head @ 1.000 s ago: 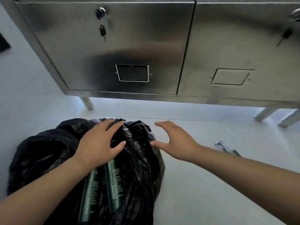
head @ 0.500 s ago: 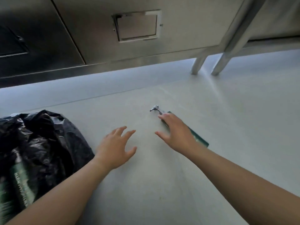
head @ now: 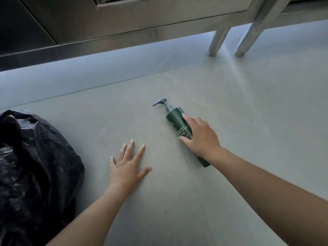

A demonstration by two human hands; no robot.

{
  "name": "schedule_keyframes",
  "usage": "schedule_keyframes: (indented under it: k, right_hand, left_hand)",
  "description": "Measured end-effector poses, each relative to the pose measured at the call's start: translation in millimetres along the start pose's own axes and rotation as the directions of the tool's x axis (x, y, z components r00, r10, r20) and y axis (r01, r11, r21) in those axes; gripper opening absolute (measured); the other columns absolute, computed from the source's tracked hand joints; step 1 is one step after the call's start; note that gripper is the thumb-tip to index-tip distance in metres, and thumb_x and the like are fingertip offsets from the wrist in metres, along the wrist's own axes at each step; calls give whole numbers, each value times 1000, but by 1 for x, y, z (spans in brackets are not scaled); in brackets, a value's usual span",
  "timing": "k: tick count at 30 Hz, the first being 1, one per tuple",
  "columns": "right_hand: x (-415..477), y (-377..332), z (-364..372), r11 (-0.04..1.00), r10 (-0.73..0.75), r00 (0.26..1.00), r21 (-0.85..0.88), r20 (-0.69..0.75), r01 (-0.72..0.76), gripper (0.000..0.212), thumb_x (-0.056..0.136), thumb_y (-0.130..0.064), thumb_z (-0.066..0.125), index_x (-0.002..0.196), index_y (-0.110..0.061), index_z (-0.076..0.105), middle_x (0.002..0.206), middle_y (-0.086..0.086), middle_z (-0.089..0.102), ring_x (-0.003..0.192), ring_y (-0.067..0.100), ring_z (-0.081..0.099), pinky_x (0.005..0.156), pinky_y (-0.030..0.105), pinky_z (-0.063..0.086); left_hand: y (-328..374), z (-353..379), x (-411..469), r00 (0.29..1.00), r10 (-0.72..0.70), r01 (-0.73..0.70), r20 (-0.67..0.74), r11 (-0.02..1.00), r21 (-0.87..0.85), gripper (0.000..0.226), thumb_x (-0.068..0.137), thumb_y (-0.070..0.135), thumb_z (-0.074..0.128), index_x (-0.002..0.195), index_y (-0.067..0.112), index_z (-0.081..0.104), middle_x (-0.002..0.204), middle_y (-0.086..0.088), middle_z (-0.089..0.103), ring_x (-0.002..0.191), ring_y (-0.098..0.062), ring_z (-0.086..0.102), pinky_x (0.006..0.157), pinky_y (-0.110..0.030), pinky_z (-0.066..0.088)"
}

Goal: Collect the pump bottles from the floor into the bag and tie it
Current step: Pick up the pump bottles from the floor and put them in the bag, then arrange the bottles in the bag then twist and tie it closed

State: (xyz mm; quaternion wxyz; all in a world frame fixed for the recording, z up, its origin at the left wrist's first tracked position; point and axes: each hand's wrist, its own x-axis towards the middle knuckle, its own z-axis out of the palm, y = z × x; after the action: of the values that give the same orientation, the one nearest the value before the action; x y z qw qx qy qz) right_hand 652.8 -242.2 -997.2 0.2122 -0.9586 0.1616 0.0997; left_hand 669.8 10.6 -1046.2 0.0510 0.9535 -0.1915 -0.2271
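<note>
One green pump bottle (head: 174,119) lay on its side on the pale grey floor (head: 257,121) in the head view, its grey pump head pointing away from the person and its base towards them. White lettering ran along its body. The right hand (head: 200,135) was grasping it around the middle: the thumb pressed against the bottle's left side and the fingers draped over the top, hiding much of the lower body.

Left of that, well apart from the bottle, the left hand (head: 126,167) was released, palm down, fingers straight and spread over bare floor; whether the palm actually touched the floor could not be told.

Further left sat a crumpled black plastic bag (head: 35,166), bulky and glossy, resting on the floor at the frame's edge. Its contents could not be made out.

Across the top ran a stainless steel cabinet (head: 142,18), raised off the floor on metal legs (head: 217,41) at the upper right.
</note>
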Motion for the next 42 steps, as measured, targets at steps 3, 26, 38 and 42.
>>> schedule_keyframes:
  k: [3,26,38,42]
  right_hand:
    - [0,-6,5,993,20,1000,114,14,-21,74,80,-36,64,144,-27,28,132,4,45,115,27,46,93,39,42]
    - [-29,-313,-38,713,-478,878,569,-30,408,70,69,-43,76,129,-50,41,106,-14,59,78,-8,60,63,4,41]
    - [-84,-452,49,677,-605,791,582,92,450,78,70,-45,73,135,-49,30,90,-28,52,71,-9,59,59,5,40]
    - [-96,-456,73,730,-539,827,579,160,363,89,71,-49,72,143,-29,26,112,-10,57,96,9,60,83,24,42]
  left_hand:
    - [0,-3,1,1000,10,-10,17,1000,11,76,82,70,40,146,46,8,161,7,-6,147,-16,-4,114,-52,13]
    - [-226,-235,-153,940,16,24,-341,993,112,58,90,60,37,141,32,37,137,2,50,120,-20,52,96,-38,45]
    - [-342,-178,-243,824,-372,331,-428,928,-169,50,89,48,48,136,31,44,139,3,46,123,-19,48,94,-37,47]
    - [-353,-171,-247,813,-402,363,-422,916,-172,50,89,46,51,136,31,44,142,1,43,124,-21,48,93,-38,48]
